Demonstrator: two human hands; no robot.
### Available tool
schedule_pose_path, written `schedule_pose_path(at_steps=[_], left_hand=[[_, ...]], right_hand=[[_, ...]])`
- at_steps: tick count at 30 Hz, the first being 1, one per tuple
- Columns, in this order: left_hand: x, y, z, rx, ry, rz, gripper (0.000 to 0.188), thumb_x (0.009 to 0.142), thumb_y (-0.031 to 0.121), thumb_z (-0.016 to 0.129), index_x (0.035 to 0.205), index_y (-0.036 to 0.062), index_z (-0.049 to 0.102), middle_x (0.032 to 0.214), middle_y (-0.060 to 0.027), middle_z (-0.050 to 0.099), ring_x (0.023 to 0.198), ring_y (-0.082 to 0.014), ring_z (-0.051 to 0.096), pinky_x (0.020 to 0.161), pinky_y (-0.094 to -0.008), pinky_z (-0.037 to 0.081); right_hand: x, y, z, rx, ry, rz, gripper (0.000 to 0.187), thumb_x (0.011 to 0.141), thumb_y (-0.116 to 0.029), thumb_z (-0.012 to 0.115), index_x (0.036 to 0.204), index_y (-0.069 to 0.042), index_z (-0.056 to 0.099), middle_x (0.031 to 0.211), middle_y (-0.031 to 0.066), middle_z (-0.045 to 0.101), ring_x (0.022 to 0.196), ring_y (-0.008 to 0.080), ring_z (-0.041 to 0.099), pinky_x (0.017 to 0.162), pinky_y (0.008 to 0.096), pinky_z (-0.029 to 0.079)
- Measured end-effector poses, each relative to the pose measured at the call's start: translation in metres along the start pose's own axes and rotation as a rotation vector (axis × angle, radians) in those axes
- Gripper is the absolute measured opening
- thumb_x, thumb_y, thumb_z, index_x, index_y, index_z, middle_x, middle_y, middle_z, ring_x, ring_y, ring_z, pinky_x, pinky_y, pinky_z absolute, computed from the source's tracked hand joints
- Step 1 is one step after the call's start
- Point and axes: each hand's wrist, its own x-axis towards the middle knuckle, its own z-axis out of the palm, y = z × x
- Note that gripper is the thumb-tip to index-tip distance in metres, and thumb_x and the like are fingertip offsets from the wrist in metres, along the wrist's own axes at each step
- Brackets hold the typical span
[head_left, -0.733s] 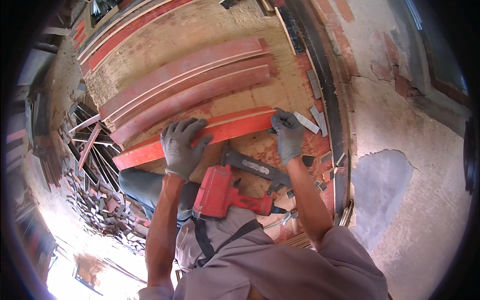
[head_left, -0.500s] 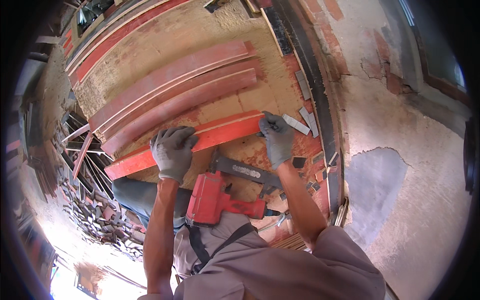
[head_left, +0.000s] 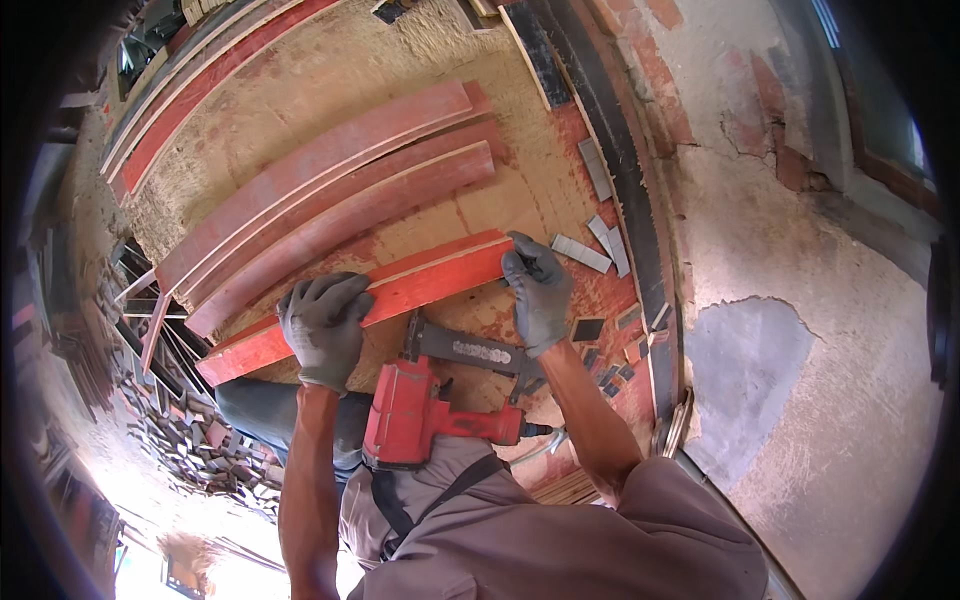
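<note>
Both grips are being closed on the red strip (head_left: 370, 295): left hand (head_left: 322, 330) mid-length, right hand (head_left: 538, 290) at its end, pinning it flat on the surface (head_left: 520, 190); nail gun (head_left: 430, 405) is being rested nearby.

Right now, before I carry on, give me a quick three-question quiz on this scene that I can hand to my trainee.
1. True or false: both gloved hands rest on the same red plank.
2. Which tool lies between the forearms, below that plank? A) a hammer B) a red pneumatic nail gun C) a hand saw
3. Fill in: the loose metal staple strips lie to the ___ of the right hand.

Key:
1. True. The left hand and right hand both press on the red plank.
2. B, the red pneumatic nail gun.
3. Right; the staple strips lie on the board beside the hand.
</note>
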Motion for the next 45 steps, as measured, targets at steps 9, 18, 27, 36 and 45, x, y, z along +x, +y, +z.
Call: schedule_pose_path(at_steps=[9,18,27,36,45], left_hand=[[0.003,-0.001,-0.001,0.009,-0.035,0.022,0.02,0.072,0.016,0.078,0.092,0.0185,0.078,0.094,0.0006,0.074,0.091,-0.0223,0.064,0.09,-0.0381,0.044],[0.005,-0.001,0.001,-0.015,-0.052,-0.019,0.018,0.072,0.015,0.076,0.089,0.0183,0.078,0.094,0.0012,0.074,0.09,-0.0225,0.064,0.089,-0.038,0.044],[0.003,-0.007,0.003,0.003,-0.026,0.001,0.015,0.073,0.018,0.076,0.088,0.0192,0.077,0.094,0.0018,0.073,0.091,-0.023,0.064,0.088,-0.039,0.044],[0.0,-0.004,0.001,0.027,0.002,-0.003,0.016,0.073,0.02,0.077,0.089,0.021,0.078,0.094,0.0028,0.073,0.092,-0.023,0.064,0.09,-0.0396,0.044],[-0.002,-0.002,0.001,0.057,0.018,-0.008,0.015,0.073,0.021,0.076,0.088,0.0212,0.078,0.094,0.0026,0.073,0.094,-0.0235,0.064,0.091,-0.0403,0.044]], right_hand=[[0.0,0.001,0.0,0.054,0.008,0.005,0.034,0.091,-0.005,0.072,0.124,0.001,0.065,0.096,0.0004,0.067,0.08,0.0046,0.059,0.069,0.021,0.049],[-0.002,-0.003,0.005,0.051,-0.019,-0.01,0.032,0.093,0.0,0.069,0.124,0.003,0.063,0.092,0.0004,0.062,0.077,0.0055,0.055,0.066,0.0209,0.045],[0.001,-0.011,0.002,-0.295,-0.084,0.007,0.029,0.097,-0.006,0.065,0.124,0.002,0.059,0.097,0.0008,0.063,0.08,0.0047,0.053,0.069,0.0203,0.046],[-0.148,-0.032,-0.004,-1.197,-0.759,-0.014,0.099,0.081,-0.019,0.071,0.154,0.009,0.01,0.132,0.0322,0.049,0.122,0.0478,0.05,0.108,0.0543,0.036],[-0.146,-0.069,0.02,-1.153,-0.816,0.493,0.09,0.084,-0.031,0.069,0.155,-0.002,0.022,0.145,0.0256,0.046,0.131,0.0398,0.049,0.107,0.0484,0.041]])
